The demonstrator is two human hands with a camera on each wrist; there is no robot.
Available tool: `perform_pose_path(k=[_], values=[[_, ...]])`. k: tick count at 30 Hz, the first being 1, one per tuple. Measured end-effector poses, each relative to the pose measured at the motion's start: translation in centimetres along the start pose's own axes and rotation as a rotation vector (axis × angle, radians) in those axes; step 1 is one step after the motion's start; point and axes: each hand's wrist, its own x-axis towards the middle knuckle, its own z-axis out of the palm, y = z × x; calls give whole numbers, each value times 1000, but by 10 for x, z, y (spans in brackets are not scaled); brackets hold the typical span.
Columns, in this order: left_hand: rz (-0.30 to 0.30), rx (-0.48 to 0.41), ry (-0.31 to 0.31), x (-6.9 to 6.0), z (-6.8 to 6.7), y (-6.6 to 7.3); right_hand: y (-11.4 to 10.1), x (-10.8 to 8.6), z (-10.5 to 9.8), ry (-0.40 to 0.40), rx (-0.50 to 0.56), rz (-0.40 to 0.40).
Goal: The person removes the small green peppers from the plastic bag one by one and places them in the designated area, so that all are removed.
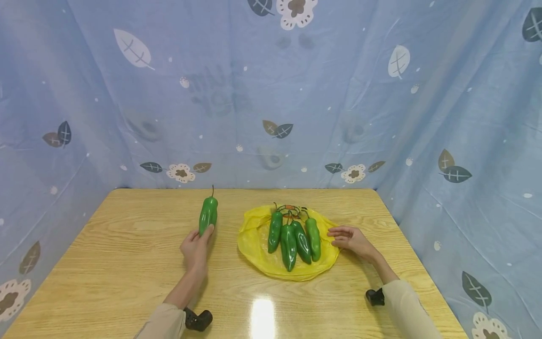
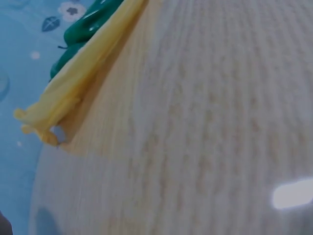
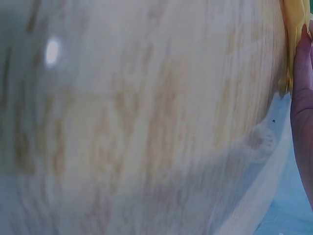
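In the head view the left hand [image 1: 196,249] pinches the lower end of a green pepper [image 1: 208,212], stem pointing up, left of a yellow bag [image 1: 262,266]. Several green peppers [image 1: 289,247] lie on the flattened bag, their stems near a red-and-green tie [image 1: 290,207]. The right hand [image 1: 353,241] touches the bag's right edge, fingers loosely bent. The left wrist view has the bag [image 2: 73,93] and peppers [image 2: 90,27] at upper left. At the right edge of the right wrist view, the right hand [image 3: 303,107] is against the bag [image 3: 293,19].
The wooden table [image 1: 106,263] has blue patterned curtain [image 1: 254,94] behind it and along both sides. Black devices [image 1: 198,320] are at both wrists. A bright reflection lies on the table near the front.
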Motion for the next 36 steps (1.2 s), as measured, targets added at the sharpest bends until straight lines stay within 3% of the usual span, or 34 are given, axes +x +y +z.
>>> perform_pose_path(k=[7, 15, 26, 36], values=[[-10, -15, 35, 7, 9, 4, 0, 0, 1, 2, 0, -1], [19, 22, 68, 21, 15, 8, 3, -1, -1, 21, -17, 12], [19, 44, 70, 40, 25, 5, 3, -2, 1, 21, -16, 6], [29, 136, 91, 56, 37, 11, 1, -1, 2, 23, -7, 11]])
